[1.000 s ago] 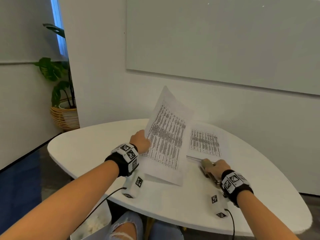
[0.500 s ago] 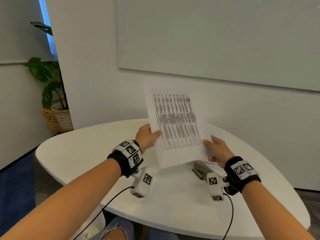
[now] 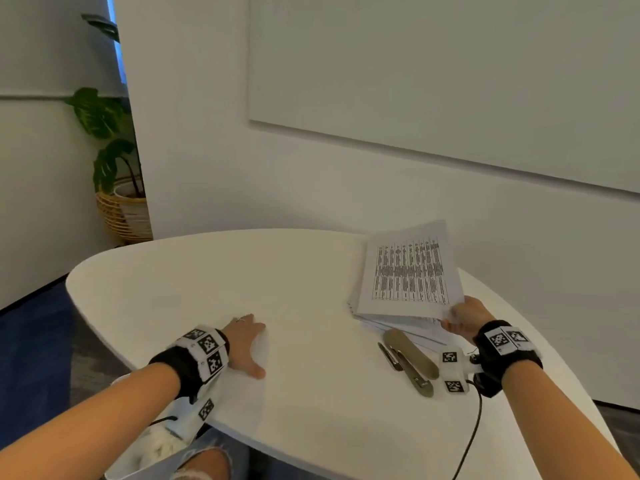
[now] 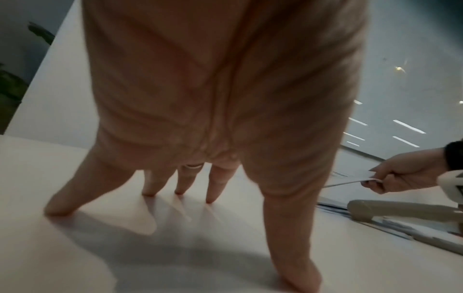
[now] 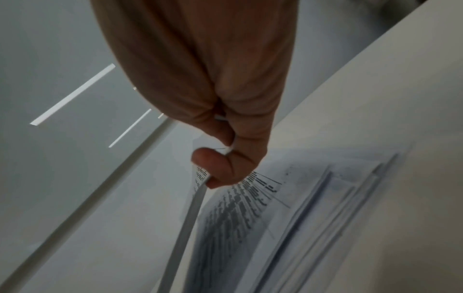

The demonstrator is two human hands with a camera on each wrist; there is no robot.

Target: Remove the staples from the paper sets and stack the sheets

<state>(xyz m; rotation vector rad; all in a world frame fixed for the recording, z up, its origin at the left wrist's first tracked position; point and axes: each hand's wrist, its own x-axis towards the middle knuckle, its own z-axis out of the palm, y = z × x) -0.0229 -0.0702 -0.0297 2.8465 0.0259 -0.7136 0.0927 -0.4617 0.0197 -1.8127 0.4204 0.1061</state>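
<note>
The sheet [image 3: 408, 271], printed with a table of dark rows, is held by its near right corner in the right hand [image 3: 462, 318], thumb on top and fingers curled beneath; the right wrist view shows the pinch [image 5: 220, 168] closely. The sheet hangs just above the stack [image 3: 398, 323], its near edge lifted clear, the far part low over the pile. The stack lies on the table [image 3: 294, 271], fanned unevenly. Just in front of the stack, touching its near edge, lies the stapler [image 3: 412, 358], grey-beige, with a slim metal tool [image 3: 388, 355] beside it on the left. Well to the left of the stack, the left hand [image 3: 246, 344] is spread wide, fingertips [image 4: 148, 193] pressed on the table, holding nothing. Far left of the stack, beyond the table, a plant [image 3: 107, 140] stands in a woven basket [image 3: 121, 216]. Behind the stack, a whiteboard [image 3: 450, 81] hangs on the wall.
</note>
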